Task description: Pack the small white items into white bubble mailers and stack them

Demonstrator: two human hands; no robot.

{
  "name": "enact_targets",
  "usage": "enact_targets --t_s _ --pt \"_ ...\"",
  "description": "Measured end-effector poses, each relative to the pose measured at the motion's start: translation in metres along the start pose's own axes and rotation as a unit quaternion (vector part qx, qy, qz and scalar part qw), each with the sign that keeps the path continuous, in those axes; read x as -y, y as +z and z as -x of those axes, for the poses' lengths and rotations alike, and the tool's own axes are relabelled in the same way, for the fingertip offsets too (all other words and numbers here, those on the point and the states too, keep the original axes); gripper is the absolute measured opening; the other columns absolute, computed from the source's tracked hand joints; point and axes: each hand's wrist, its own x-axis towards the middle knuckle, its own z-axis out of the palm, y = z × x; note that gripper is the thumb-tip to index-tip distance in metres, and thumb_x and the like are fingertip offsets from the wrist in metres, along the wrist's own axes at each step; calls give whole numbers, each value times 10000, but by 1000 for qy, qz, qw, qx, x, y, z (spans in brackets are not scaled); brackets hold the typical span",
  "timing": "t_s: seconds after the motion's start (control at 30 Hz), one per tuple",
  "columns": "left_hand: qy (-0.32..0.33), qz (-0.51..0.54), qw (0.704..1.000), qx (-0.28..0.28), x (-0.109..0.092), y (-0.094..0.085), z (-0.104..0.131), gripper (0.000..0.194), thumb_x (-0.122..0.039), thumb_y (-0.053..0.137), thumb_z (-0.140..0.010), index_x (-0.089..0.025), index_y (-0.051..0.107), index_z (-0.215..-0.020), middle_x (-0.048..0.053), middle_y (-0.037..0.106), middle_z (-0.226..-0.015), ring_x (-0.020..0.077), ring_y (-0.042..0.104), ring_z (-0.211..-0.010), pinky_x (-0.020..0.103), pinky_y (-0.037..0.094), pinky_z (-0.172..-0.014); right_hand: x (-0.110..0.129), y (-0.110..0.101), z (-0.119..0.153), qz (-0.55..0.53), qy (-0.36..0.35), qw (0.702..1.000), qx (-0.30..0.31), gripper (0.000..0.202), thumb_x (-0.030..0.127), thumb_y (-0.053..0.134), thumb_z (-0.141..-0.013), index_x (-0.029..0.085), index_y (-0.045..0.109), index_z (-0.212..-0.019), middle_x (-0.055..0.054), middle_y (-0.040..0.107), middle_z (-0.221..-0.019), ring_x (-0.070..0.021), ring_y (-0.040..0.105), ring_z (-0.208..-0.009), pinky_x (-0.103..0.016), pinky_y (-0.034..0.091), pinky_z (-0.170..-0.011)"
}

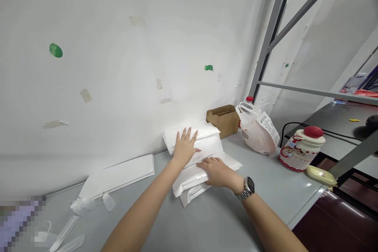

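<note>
Several white padded mailers [203, 147] lie overlapped in a stack on the grey table, against the wall. My left hand [184, 149] rests on the upper mailers with its fingers spread apart. Closer to me, my right hand [220, 172] lies palm down over the lower mailers, its fingers loosely bent on their surface. A metal-band watch [247, 189] is on my right wrist. Beneath the front mailer [189, 181], the edge of another one sticks out toward me. What lies under my right palm is hidden.
White flat sheets [121, 175] lie left along the wall, near clear plastic pieces [66, 232]. A brown cardboard box [226, 122], a white plastic bag [256, 132], a red-lidded jar [304, 149] and a yellow case [321, 176] stand right. A grey metal frame [265, 47] rises there.
</note>
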Motion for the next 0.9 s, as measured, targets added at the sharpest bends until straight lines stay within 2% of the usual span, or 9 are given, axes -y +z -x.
enact_targets --t_s 0.1,0.23,0.33,0.43,0.57,0.67,0.77,0.9 --pt "-17 -5 1000 -7 3 5 -1 623 -402 535 -832 -254 298 -1388 118 302 -1461 294 233 -1349 510 187 -1074 -2 3 -1 -12 -15 1000 -3 606 259 638 -674 217 489 -1259 -123 554 -1174 -280 491 -1073 -401 342 -906" --pt "-33 -3 999 -5 7 8 -3 551 -390 467 -869 -263 309 -1383 113 331 -1449 291 280 -1331 499 242 -1052 -8 1 2 -47 -63 997 23 784 349 698 -611 231 405 -1329 -123 470 -1296 -292 404 -1190 -406 286 -977" --pt "-41 2 999 3 6 8 -4 469 -365 381 -908 -264 345 -1365 116 384 -1419 291 359 -1288 499 303 -1012 -11 1 1 -62 -64 995 40 816 363 700 -609 242 376 -1348 -116 434 -1338 -294 347 -1244 -403 261 -998" --pt "-37 10 999 8 3 7 -4 437 -340 332 -926 -249 371 -1351 126 410 -1400 294 384 -1269 523 272 -1021 -8 6 -1 -35 -64 997 30 827 334 711 -589 220 383 -1339 -127 453 -1314 -302 369 -1222 -414 257 -991" --pt "-9 32 999 16 1 2 0 482 -430 349 -906 -254 362 -1355 121 398 -1409 288 349 -1295 525 233 -1046 1 14 -7 28 -55 998 -26 629 182 623 -642 194 463 -1250 -120 563 -1129 -271 509 -1017 -378 347 -856" --pt "7 48 999 14 4 -4 6 543 -469 345 -897 -241 296 -1387 132 320 -1451 269 253 -1345 517 208 -1064 4 12 -9 42 -62 996 -48 497 54 509 -667 162 519 -1152 -113 594 -995 -237 537 -910 -338 356 -781" --pt "16 64 998 4 13 -11 15 552 -458 346 -901 -243 256 -1401 107 265 -1478 237 172 -1372 496 162 -1090 -2 -1 -6 37 -75 995 -61 437 39 488 -672 160 537 -1089 -95 602 -958 -220 541 -891 -317 350 -779" --pt "3 95 995 -12 33 -19 30 506 -433 363 -905 -266 304 -1379 65 310 -1464 231 179 -1371 487 169 -1095 -18 -23 4 -29 -81 991 -105 387 88 511 -686 184 536 -1060 -55 622 -972 -197 552 -879 -279 364 -748"
